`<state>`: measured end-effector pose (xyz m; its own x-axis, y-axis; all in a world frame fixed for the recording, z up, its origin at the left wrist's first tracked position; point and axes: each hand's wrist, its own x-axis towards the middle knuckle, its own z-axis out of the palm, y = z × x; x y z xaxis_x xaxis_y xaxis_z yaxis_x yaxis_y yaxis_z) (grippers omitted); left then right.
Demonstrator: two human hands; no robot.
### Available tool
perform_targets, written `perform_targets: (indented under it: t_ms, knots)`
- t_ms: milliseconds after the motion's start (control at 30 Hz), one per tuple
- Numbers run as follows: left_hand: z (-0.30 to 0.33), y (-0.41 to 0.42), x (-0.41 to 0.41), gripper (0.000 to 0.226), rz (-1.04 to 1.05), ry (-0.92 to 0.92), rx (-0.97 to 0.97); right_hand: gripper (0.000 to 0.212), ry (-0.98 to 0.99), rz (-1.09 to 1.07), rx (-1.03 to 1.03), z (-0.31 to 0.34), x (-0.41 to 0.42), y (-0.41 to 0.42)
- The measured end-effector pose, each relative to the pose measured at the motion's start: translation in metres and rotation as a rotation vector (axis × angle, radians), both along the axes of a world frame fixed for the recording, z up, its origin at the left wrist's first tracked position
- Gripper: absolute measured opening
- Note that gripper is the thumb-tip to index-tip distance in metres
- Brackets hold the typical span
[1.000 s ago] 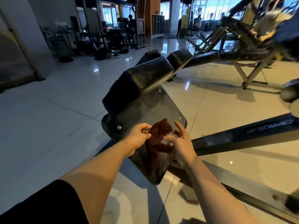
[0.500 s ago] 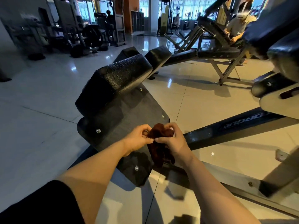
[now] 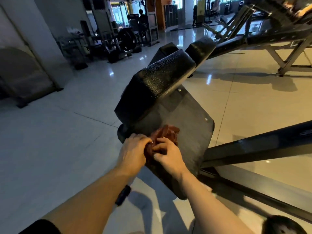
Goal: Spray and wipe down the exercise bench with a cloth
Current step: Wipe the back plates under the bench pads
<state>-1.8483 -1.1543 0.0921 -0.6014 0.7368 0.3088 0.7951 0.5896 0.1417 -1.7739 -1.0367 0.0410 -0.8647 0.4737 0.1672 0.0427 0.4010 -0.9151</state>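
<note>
Both hands low in the head view, bunching a dark red cloth [image 3: 166, 132] against the flat black plate [image 3: 190, 137] of the exercise bench [image 3: 162, 76] — left hand [image 3: 133, 152] curled over the cloth's left edge, grip closed on the fabric; right hand [image 3: 168, 155] just beside it, thumb and fingertips pinching a fold. Cloth crumpled, partly hidden under the fingers, its far end lying on the plate just below the thick textured pad. Black frame bar [image 3: 253, 147] slanting off to the right over glossy floor tiles [image 3: 50, 149] — more gym machines [image 3: 125, 38] well behind.
</note>
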Motion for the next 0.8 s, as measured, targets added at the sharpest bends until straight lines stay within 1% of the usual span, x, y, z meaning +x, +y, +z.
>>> perform_targets:
  t_ms: [33, 67, 100, 133, 167, 233, 267, 300, 367, 433, 467, 533, 567, 600, 667, 800]
  knots:
    - [-0.005, -0.015, -0.006, 0.037, -0.063, 0.045, -0.034, 0.032, 0.017, -0.096, -0.142, -0.005, -0.005, -0.005]
    - [-0.008, -0.029, -0.009, 0.034, -0.092, 0.068, -0.041, 0.025, 0.055, -0.235, -0.238, -0.009, -0.01, -0.009]
    - [-0.01, -0.038, -0.013, 0.035, -0.095, 0.094, -0.037, 0.018, 0.099, -0.364, -0.269, -0.01, -0.017, -0.013]
    - [-0.009, -0.045, -0.016, 0.036, -0.077, 0.097, -0.054, 0.013, 0.094, -0.465, -0.211, -0.012, -0.025, -0.016]
    - [-0.009, -0.048, -0.018, 0.039, -0.058, 0.103, -0.069, 0.012, 0.07, -0.51, -0.16, -0.011, -0.035, -0.02]
    - [-0.008, -0.049, -0.017, 0.05, -0.031, 0.12, -0.087, 0.042, -0.011, -0.5, -0.141, -0.01, -0.05, -0.027]
    - [-0.007, -0.049, -0.015, 0.052, -0.03, 0.126, -0.093, 0.054, -0.028, -0.477, -0.145, -0.01, -0.055, -0.029]
    - [-0.006, -0.047, -0.014, 0.051, -0.038, 0.132, -0.088, 0.061, -0.035, -0.451, -0.137, -0.01, -0.062, -0.029]
    - [-0.006, -0.043, -0.012, 0.045, -0.045, 0.139, -0.076, 0.068, -0.024, -0.401, -0.115, -0.008, -0.075, -0.031]
    - [-0.006, -0.039, -0.012, 0.045, -0.025, 0.151, -0.054, 0.07, 0.079, -0.363, -0.116, 0.003, -0.09, -0.038]
    - [-0.005, -0.038, -0.012, 0.046, 0.015, 0.147, -0.025, 0.067, 0.152, -0.327, -0.06, 0.008, -0.097, -0.043]
    - [-0.003, -0.038, -0.014, 0.049, 0.128, 0.11, 0.039, 0.054, 0.198, -0.207, 0.145, 0.014, -0.105, -0.053]
    - [-0.002, -0.039, -0.015, 0.051, 0.158, 0.11, 0.051, 0.05, 0.192, -0.171, 0.256, 0.011, -0.108, -0.054]
    - [-0.003, -0.041, -0.016, 0.053, 0.156, 0.138, 0.039, 0.051, 0.196, -0.174, 0.302, 0.008, -0.109, -0.052]
    - [-0.007, -0.044, -0.016, 0.054, 0.099, 0.192, -0.016, 0.057, 0.192, -0.225, 0.259, 0.0, -0.101, -0.042]
    - [-0.017, -0.04, -0.008, 0.055, -0.014, 0.221, -0.106, 0.049, 0.037, -0.404, 0.148, -0.04, -0.068, -0.015]
